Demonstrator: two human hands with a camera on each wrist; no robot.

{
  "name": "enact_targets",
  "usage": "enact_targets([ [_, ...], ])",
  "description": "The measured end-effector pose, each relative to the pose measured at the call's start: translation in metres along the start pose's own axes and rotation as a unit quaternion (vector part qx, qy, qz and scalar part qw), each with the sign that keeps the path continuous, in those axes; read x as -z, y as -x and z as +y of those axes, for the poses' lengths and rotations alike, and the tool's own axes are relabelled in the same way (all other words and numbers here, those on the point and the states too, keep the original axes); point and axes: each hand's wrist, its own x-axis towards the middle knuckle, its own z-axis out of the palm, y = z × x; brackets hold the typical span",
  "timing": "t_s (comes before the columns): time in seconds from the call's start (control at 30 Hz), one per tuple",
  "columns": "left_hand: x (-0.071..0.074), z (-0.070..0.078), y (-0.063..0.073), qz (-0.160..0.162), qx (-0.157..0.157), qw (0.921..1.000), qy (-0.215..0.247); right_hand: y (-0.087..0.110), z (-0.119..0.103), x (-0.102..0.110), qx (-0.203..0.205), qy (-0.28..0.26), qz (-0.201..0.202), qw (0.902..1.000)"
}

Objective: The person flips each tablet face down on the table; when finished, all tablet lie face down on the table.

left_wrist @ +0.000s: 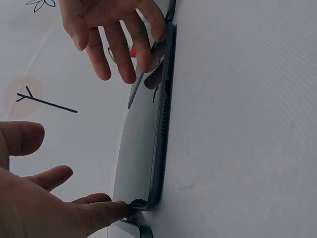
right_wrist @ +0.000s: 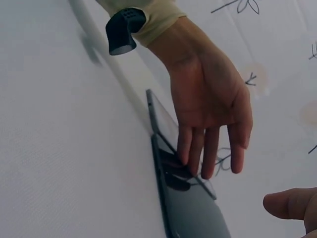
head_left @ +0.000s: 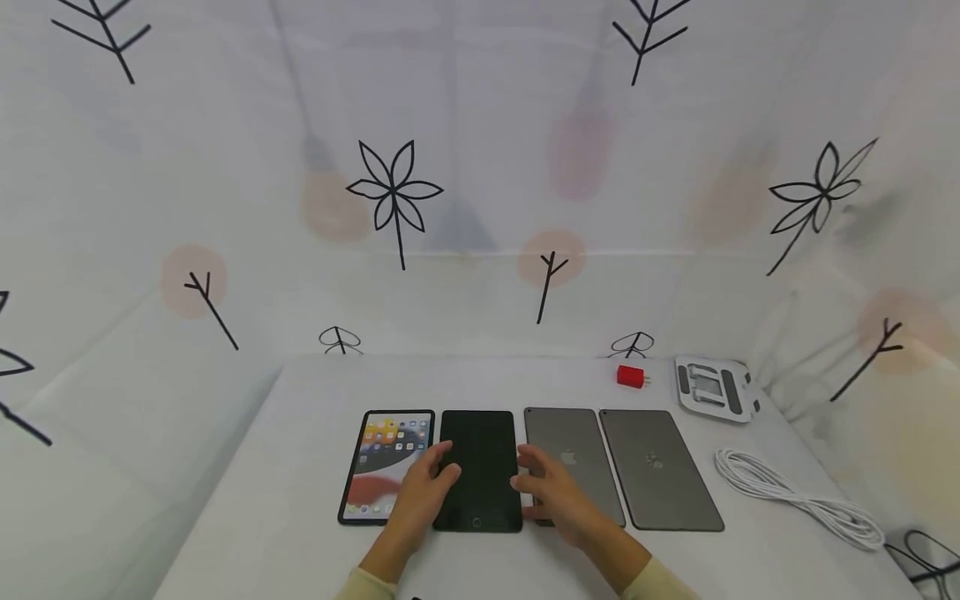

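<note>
In the head view, four flat tablets stand in a row, the middle-left one a tablet with a dark, blank screen [head_left: 478,475] facing up. My left hand [head_left: 415,500] is at its left edge, fingers spread and extended, overlapping the tablet with a lit home screen [head_left: 375,492]. In the left wrist view a fingertip [left_wrist: 119,210] of that hand is right at the dark tablet's corner. At the dark tablet's right edge is my right hand [head_left: 562,497], fingers loosely bent, over the grey-backed tablet [head_left: 558,429]. Neither hand grips anything.
Another grey-backed tablet [head_left: 663,475] lies at the right end of the row. Farther right is a coiled white cable [head_left: 798,492]. Behind them sit a red plug adapter [head_left: 631,377] and a white and grey stand-like device [head_left: 716,389], near the patterned cloth backdrop [head_left: 465,300].
</note>
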Motion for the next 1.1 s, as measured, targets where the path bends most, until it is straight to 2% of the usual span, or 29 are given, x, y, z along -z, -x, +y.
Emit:
enact_targets([
  [0.17,-0.003,0.002,0.000,-0.018,0.010,0.9992,0.035,-0.001,0.001,0.001,-0.005,-0.041,0.007,0.9991],
  [0.33,-0.006,0.006,0.001,-0.022,0.013,0.9994,0.025,-0.006,-0.001,-0.005,0.023,-0.114,-0.042,0.9924],
  [0.43,-0.007,0.011,0.001,-0.034,0.013,0.9993,0.012,-0.008,-0.004,-0.009,0.038,-0.125,-0.064,0.9893],
  [0.7,-0.003,0.020,-0.001,-0.067,0.021,0.9973,0.020,-0.007,-0.008,-0.018,0.052,-0.093,-0.151,0.9829],
  [0.9,-0.006,0.025,0.002,-0.077,0.027,0.9966,0.009,-0.006,-0.008,-0.022,0.062,-0.027,-0.148,0.9867],
  [1.1,-0.003,0.027,0.005,-0.089,0.027,0.9950,0.035,-0.007,-0.008,-0.029,0.112,0.038,-0.140,0.9831],
])
